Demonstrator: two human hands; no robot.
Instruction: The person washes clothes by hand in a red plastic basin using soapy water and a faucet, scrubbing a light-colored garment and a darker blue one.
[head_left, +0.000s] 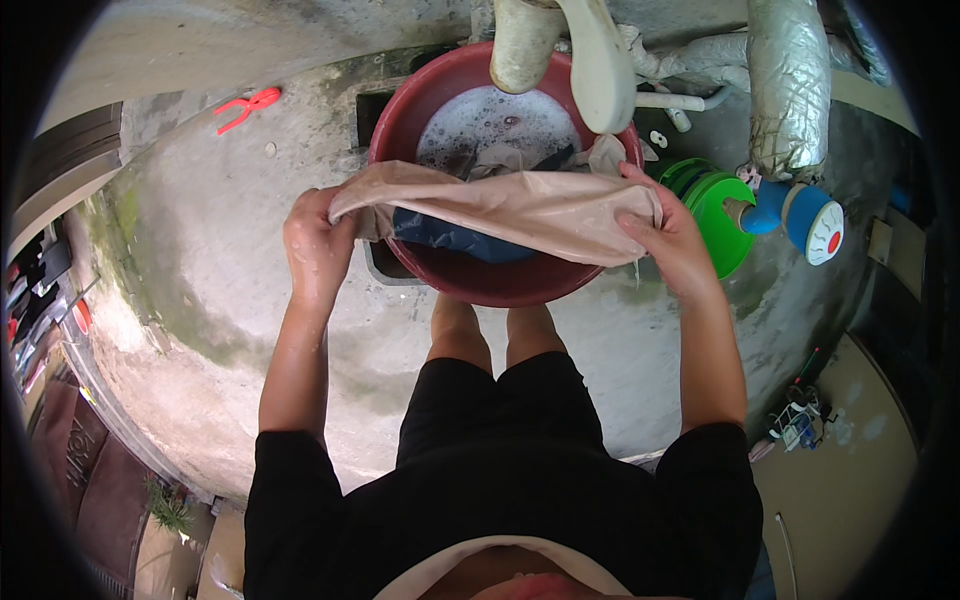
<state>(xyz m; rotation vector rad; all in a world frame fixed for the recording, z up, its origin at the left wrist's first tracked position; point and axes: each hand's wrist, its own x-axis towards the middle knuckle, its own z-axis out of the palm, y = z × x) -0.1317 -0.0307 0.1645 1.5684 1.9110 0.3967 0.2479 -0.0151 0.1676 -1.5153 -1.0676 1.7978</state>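
A wet beige cloth is stretched between my two hands over a red plastic basin. My left hand grips its left end, and my right hand grips the right end, thumb on top. Water drops cling to my left hand and wrist. Inside the basin lie soapy, foamy water, a dark blue cloth partly hidden under the beige one, and other pale and dark cloth in the foam.
A green bucket stands right of the basin, beside a blue pipe fitting. White pipes hang over the basin's far side, and a foil-wrapped pipe stands at the right. Red pliers-shaped object lies on the concrete at the far left.
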